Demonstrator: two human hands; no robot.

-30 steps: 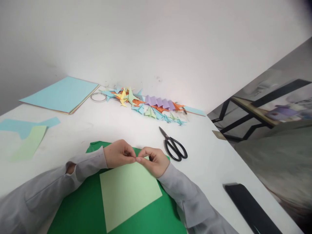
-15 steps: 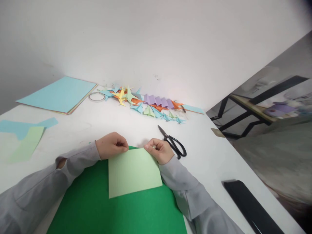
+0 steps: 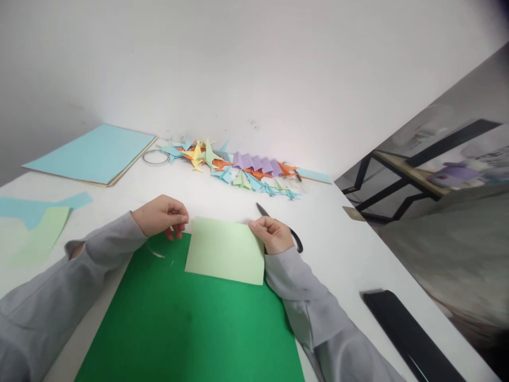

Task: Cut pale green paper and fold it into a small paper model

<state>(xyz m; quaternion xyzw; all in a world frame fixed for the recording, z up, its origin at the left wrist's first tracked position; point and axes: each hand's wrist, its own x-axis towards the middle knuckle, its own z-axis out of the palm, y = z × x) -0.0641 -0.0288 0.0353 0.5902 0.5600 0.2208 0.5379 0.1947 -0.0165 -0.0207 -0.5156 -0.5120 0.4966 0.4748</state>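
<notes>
A light green sheet of paper [image 3: 226, 249] is raised over the top part of a large dark green sheet [image 3: 186, 323]. My right hand [image 3: 274, 234] pinches its upper right corner. To the left of the pale sheet and apart from it, my left hand [image 3: 163, 216] has its thumb and forefinger together, the other fingers curled down. Whatever its fingertips hold, if anything, is too small to make out. Below them a thin whitish curved strip [image 3: 156, 253] shows against the dark green. Black-handled scissors [image 3: 297, 241] lie partly hidden behind my right hand.
Folded paper figures [image 3: 207, 155] and a purple pleated paper [image 3: 258, 163] lie along the wall. At the back left are a stack of blue-topped sheets [image 3: 95, 154] and a tape roll [image 3: 156, 157]. Paper scraps [image 3: 43, 233] lie left; a black case [image 3: 409, 334] lies right.
My left hand has let go of the light green paper's top edge and moved left. My right hand has lifted and turned the paper slightly, shifting it up and right, covering more of the scissors.
</notes>
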